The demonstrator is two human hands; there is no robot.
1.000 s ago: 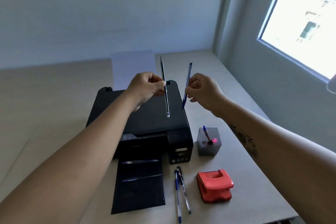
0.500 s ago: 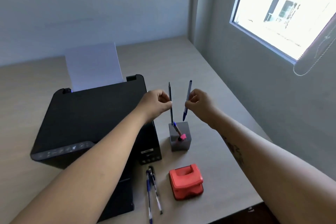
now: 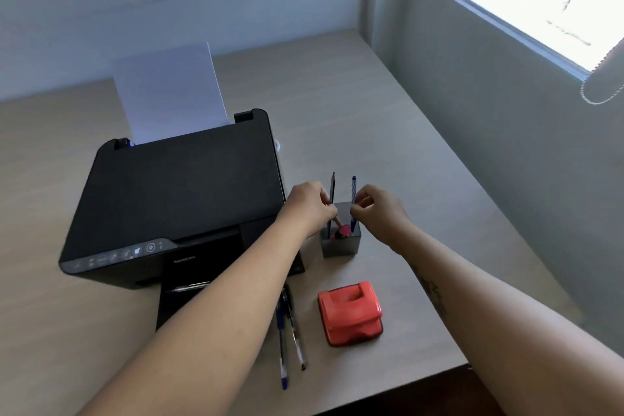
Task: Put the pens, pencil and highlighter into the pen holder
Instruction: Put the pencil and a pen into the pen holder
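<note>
A grey square pen holder (image 3: 341, 245) stands on the desk right of the printer. A pink highlighter (image 3: 343, 231) lies tilted inside it. My left hand (image 3: 309, 204) pinches a black pen (image 3: 332, 191) upright, its lower end inside the holder's left side. My right hand (image 3: 378, 208) pinches a blue striped pencil (image 3: 353, 191) upright, its lower end inside the holder's right side. Near the front edge, two pens (image 3: 290, 331) lie side by side on the desk, partly hidden under my left forearm.
A black printer (image 3: 182, 192) with white paper (image 3: 169, 94) in its rear tray fills the left of the desk. A red hole punch (image 3: 351, 316) sits in front of the holder. The wall with a window is to the right; the desk edge (image 3: 422, 376) runs along the front.
Both hands have come down from above the printer to the holder. The black pen and the striped pencil now have their lower ends inside it. The camera view has tilted downward.
</note>
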